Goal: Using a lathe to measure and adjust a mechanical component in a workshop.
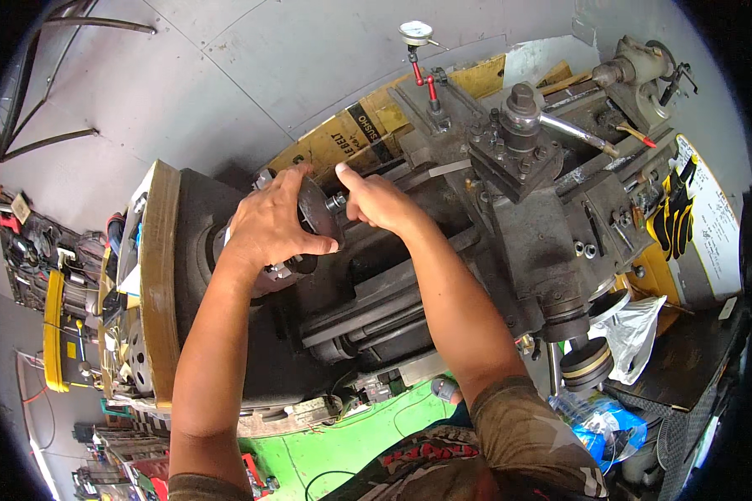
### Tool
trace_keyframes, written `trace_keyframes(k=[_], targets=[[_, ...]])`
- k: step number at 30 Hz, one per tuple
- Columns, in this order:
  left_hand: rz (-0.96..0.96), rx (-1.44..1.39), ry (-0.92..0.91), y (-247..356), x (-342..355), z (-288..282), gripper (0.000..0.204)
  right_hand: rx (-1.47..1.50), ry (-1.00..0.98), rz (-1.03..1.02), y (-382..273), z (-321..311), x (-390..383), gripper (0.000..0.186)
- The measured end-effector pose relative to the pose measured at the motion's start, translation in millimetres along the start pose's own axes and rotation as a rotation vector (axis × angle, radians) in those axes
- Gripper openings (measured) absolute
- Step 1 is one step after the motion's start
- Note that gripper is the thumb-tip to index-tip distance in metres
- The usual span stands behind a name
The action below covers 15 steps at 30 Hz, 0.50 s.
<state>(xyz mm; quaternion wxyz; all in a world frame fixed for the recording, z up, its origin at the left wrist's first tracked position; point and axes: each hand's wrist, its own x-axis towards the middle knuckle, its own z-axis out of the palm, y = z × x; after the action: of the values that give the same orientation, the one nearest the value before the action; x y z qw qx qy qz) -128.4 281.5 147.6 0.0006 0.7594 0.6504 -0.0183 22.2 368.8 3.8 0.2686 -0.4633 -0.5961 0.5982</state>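
Note:
A dark round metal disc (316, 209) sits at the jaws of the lathe chuck (280, 271). My left hand (271, 219) spans the disc, fingers over its top and thumb along its near side, closed around it. Out of the disc's face, toward the right, sticks a short shiny bolt (336, 203). At its outer end is my right hand (380, 202), fingers curled in against the bolt and thumb raised. My hands hide part of the disc and the chuck.
Right of my hands stand the lathe's tool post (520, 125) with a handle and the carriage (535, 234). A dial gauge (416, 33) rises on a red-jointed arm behind. The tailstock (635, 67) is far right. Black-yellow gloves (675, 213) hang near a whiteboard.

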Motion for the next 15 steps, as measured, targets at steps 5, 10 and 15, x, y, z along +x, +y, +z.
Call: trace_keyframes(k=[5, 10, 15], targets=[[0.021, 0.008, 0.017, -1.3, 0.4, 1.0, 0.114, -0.241, 0.083, -0.368, 3.3, 3.2, 3.4, 0.079], [0.012, 0.008, -0.003, -0.7, -0.1, -0.2, 0.115, 0.090, 0.049, -0.076, 6.6, 4.5, 5.2, 0.061], [0.020, 0.009, 0.006, 0.1, -0.4, -0.1, 0.115, -0.107, 0.175, -0.236, 7.8, 11.2, 8.5, 0.070]])
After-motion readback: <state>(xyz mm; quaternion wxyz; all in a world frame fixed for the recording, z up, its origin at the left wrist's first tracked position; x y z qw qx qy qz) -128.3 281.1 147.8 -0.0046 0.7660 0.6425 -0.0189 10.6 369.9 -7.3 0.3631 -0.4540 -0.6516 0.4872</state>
